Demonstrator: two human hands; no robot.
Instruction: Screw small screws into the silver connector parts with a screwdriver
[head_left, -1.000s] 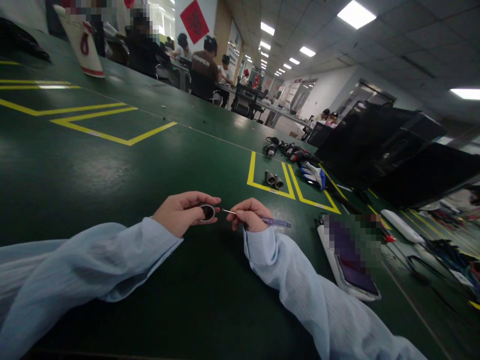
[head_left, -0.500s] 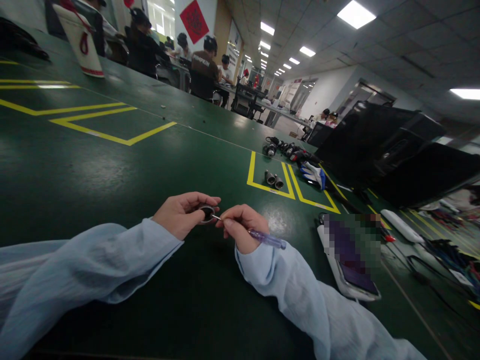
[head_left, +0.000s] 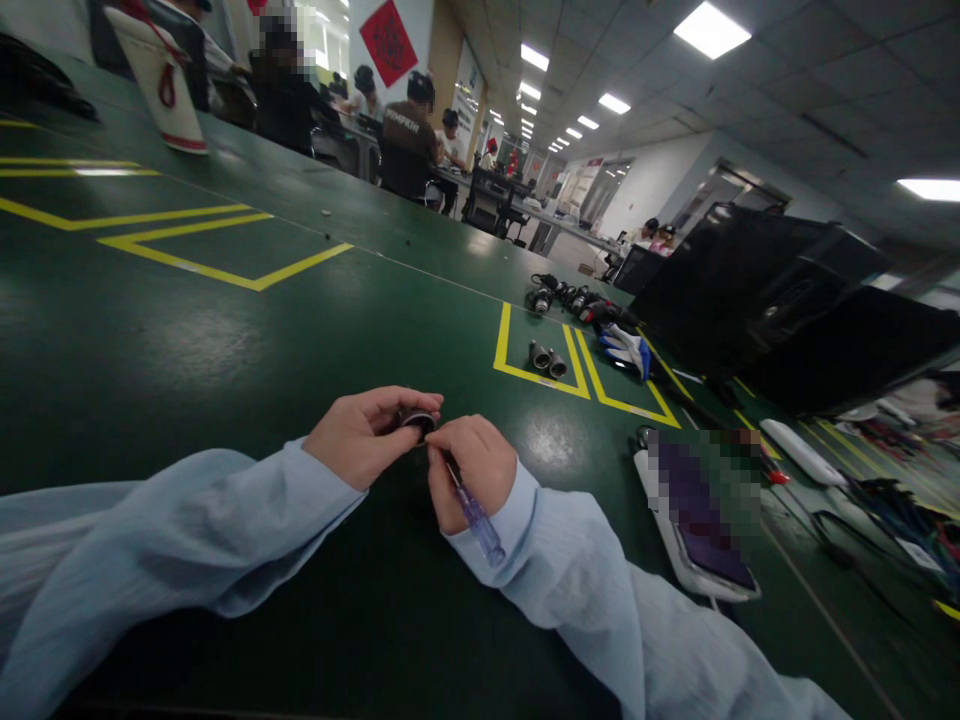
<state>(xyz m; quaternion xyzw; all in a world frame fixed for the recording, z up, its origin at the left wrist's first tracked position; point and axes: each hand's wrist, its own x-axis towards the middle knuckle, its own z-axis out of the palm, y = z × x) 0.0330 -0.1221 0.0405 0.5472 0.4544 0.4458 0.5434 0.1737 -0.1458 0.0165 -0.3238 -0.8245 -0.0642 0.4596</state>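
Observation:
My left hand (head_left: 358,432) is closed around a round, dark metal connector shell (head_left: 416,418), its ring-shaped opening turned toward my right hand. In my right hand (head_left: 476,462) is a screwdriver with a clear purple handle (head_left: 480,525), which slants down toward me below the fingers. The right fingertips pinch close to the connector's rim, and the screwdriver's tip is hidden there. Both hands are just above the green table (head_left: 300,340). Two similar grey metal connector pieces (head_left: 547,358) lie farther off inside a yellow taped rectangle.
Beyond the connectors lie dark cabled parts (head_left: 559,297) and a blue-white glove (head_left: 628,348). A phone (head_left: 701,530) rests right of my right arm, near a white bar (head_left: 802,452) and loose wires (head_left: 907,520). A white cup-like container (head_left: 169,95) stands far left; people sit behind.
My right hand has shifted slightly left, closer to the connector. The screwdriver handle has swung from pointing right to pointing down. The connector's opening has tilted; my left hand has barely moved.

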